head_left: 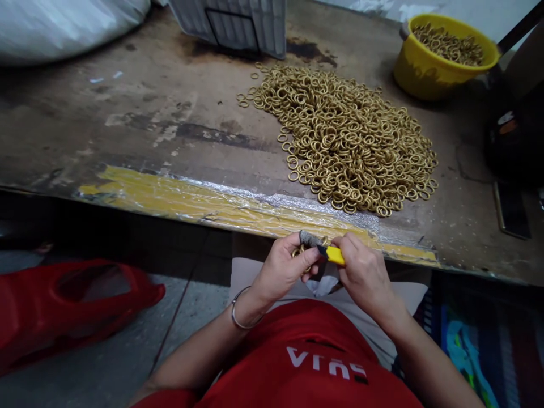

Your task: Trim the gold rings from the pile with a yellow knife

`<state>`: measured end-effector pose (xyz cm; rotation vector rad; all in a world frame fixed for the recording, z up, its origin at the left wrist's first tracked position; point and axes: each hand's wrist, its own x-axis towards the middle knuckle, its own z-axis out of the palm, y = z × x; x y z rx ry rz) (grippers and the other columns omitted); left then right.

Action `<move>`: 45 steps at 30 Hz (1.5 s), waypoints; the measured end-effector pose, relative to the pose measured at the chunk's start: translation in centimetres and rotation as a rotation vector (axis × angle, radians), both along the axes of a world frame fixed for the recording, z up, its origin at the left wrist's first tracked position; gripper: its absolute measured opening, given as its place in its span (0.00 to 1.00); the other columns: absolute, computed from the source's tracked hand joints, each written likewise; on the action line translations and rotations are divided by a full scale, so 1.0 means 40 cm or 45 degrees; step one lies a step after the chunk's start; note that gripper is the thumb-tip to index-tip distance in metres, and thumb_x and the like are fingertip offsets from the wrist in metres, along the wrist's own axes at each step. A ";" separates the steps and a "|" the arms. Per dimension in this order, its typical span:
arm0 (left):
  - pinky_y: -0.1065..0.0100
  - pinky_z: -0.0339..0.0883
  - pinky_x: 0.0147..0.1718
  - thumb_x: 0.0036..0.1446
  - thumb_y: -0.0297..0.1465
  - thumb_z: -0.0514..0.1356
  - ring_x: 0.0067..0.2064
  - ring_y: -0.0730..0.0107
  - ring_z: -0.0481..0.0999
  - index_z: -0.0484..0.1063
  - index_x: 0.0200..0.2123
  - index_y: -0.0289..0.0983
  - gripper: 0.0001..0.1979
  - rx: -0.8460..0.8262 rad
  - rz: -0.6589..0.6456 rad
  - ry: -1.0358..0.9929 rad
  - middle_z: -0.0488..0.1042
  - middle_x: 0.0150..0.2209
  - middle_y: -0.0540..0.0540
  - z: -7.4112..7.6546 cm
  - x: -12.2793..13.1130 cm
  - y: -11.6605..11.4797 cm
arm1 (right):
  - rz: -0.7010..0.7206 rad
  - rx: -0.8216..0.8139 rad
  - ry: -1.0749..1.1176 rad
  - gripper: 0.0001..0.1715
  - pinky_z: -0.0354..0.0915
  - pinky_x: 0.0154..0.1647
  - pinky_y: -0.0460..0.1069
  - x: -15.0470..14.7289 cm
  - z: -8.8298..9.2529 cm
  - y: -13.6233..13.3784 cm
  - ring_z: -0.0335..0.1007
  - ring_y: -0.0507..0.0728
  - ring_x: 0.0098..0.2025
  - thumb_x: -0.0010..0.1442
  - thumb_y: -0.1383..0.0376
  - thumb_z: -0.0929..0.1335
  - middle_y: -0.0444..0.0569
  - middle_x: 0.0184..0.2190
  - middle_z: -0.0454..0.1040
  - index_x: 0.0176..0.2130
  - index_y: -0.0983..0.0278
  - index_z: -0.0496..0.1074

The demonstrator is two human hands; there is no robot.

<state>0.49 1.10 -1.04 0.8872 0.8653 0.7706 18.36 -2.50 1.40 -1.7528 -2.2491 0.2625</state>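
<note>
My left hand [285,263] is closed around several brass-coloured rings [301,250] just in front of the table edge. A grey wrapping covers one of its fingertips. In my right hand [365,269] is a yellow utility knife [335,255], its dark blade end pointing left and meeting the left thumb and the rings. Whether the blade touches a ring or only lies beside it, I cannot tell. Beyond both hands, a large pile of the same rings [348,136] is spread over the worn table [170,124].
A yellow tub [425,71] of rings stands at the back right. At the back are a grey plastic basket [242,25] and a white sack [63,28]. A phone [512,209] lies at the right. Yellow tape [204,207] covers the front edge; a red stool [76,311] is lower left.
</note>
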 end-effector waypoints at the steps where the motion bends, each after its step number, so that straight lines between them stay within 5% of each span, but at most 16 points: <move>1: 0.77 0.62 0.17 0.54 0.44 0.69 0.21 0.77 0.69 0.74 0.32 0.33 0.18 0.023 -0.001 0.031 0.72 0.22 0.50 0.000 -0.001 0.001 | 0.004 -0.001 0.002 0.17 0.62 0.33 0.48 -0.002 0.002 -0.001 0.71 0.56 0.33 0.60 0.77 0.60 0.51 0.35 0.76 0.42 0.66 0.73; 7: 0.75 0.60 0.18 0.57 0.40 0.66 0.19 0.78 0.66 0.73 0.31 0.35 0.13 0.168 -0.054 0.147 0.71 0.20 0.51 0.011 -0.016 0.003 | -0.016 0.031 -0.131 0.12 0.58 0.31 0.48 0.004 -0.009 0.011 0.70 0.55 0.31 0.65 0.73 0.61 0.50 0.34 0.75 0.39 0.64 0.73; 13: 0.72 0.61 0.25 0.57 0.35 0.65 0.24 0.75 0.66 0.72 0.27 0.35 0.11 0.370 -0.371 0.189 0.70 0.22 0.51 0.041 -0.044 -0.006 | -0.415 0.060 -0.293 0.14 0.58 0.32 0.50 0.093 -0.025 0.068 0.70 0.58 0.33 0.59 0.75 0.62 0.55 0.36 0.76 0.42 0.66 0.73; 17: 0.70 0.62 0.30 0.57 0.32 0.63 0.30 0.71 0.68 0.69 0.31 0.36 0.06 0.499 -0.440 0.496 0.71 0.28 0.50 -0.044 -0.016 -0.019 | -0.239 0.180 -0.125 0.17 0.63 0.38 0.50 0.088 -0.018 0.110 0.71 0.58 0.40 0.58 0.75 0.63 0.53 0.40 0.75 0.45 0.64 0.74; 20: 0.63 0.66 0.38 0.60 0.35 0.62 0.36 0.62 0.73 0.69 0.37 0.36 0.09 0.720 -0.574 0.874 0.74 0.34 0.45 -0.118 0.009 -0.033 | -0.271 0.225 -0.197 0.18 0.61 0.35 0.49 0.050 -0.014 0.161 0.70 0.57 0.38 0.59 0.74 0.63 0.53 0.42 0.74 0.47 0.65 0.74; 24: 0.49 0.66 0.49 0.56 0.41 0.67 0.48 0.45 0.75 0.70 0.45 0.35 0.19 0.908 -0.768 1.173 0.75 0.44 0.36 -0.148 0.012 -0.041 | -0.288 0.094 -0.383 0.16 0.55 0.30 0.49 0.016 -0.013 0.234 0.67 0.54 0.33 0.62 0.74 0.63 0.54 0.42 0.73 0.46 0.65 0.75; 28: 0.60 0.70 0.40 0.61 0.38 0.62 0.37 0.58 0.77 0.70 0.32 0.36 0.11 0.716 -0.591 0.837 0.76 0.33 0.42 -0.119 -0.003 -0.028 | -0.297 0.069 -0.260 0.14 0.55 0.31 0.49 0.026 -0.010 0.259 0.68 0.55 0.34 0.64 0.72 0.63 0.55 0.42 0.73 0.43 0.66 0.76; 31: 0.69 0.69 0.29 0.63 0.38 0.60 0.27 0.70 0.75 0.70 0.32 0.36 0.12 0.283 -0.285 0.352 0.77 0.28 0.46 -0.075 -0.008 -0.006 | -0.270 0.076 0.287 0.09 0.61 0.36 0.49 0.039 0.000 0.232 0.69 0.55 0.36 0.64 0.67 0.66 0.50 0.37 0.75 0.39 0.64 0.77; 34: 0.72 0.69 0.24 0.61 0.39 0.63 0.26 0.73 0.75 0.70 0.42 0.35 0.13 0.035 0.004 -0.001 0.81 0.34 0.45 -0.032 -0.004 0.020 | -0.214 -0.214 0.941 0.08 0.63 0.35 0.48 0.031 0.007 0.184 0.68 0.53 0.31 0.61 0.61 0.69 0.45 0.30 0.75 0.36 0.64 0.76; 38: 0.74 0.69 0.22 0.57 0.39 0.68 0.24 0.74 0.75 0.72 0.41 0.33 0.16 -0.102 0.059 -0.215 0.81 0.34 0.44 -0.010 0.004 0.043 | -0.229 -0.624 1.431 0.13 0.58 0.26 0.46 0.002 -0.006 0.129 0.60 0.49 0.23 0.57 0.56 0.72 0.40 0.22 0.70 0.35 0.64 0.75; 42: 0.74 0.69 0.21 0.51 0.40 0.72 0.23 0.76 0.74 0.75 0.33 0.31 0.18 -0.222 0.001 -0.309 0.79 0.30 0.46 -0.014 0.007 0.039 | -0.258 -0.695 1.526 0.15 0.55 0.23 0.46 -0.004 -0.022 0.106 0.56 0.48 0.20 0.56 0.54 0.73 0.38 0.19 0.66 0.35 0.64 0.74; 45: 0.74 0.70 0.23 0.48 0.40 0.74 0.24 0.76 0.74 0.75 0.32 0.31 0.18 -0.278 -0.014 -0.329 0.78 0.29 0.46 -0.013 0.006 0.029 | -0.159 -0.479 1.256 0.11 0.62 0.31 0.48 0.007 -0.016 0.090 0.66 0.52 0.27 0.61 0.57 0.70 0.43 0.26 0.72 0.35 0.63 0.75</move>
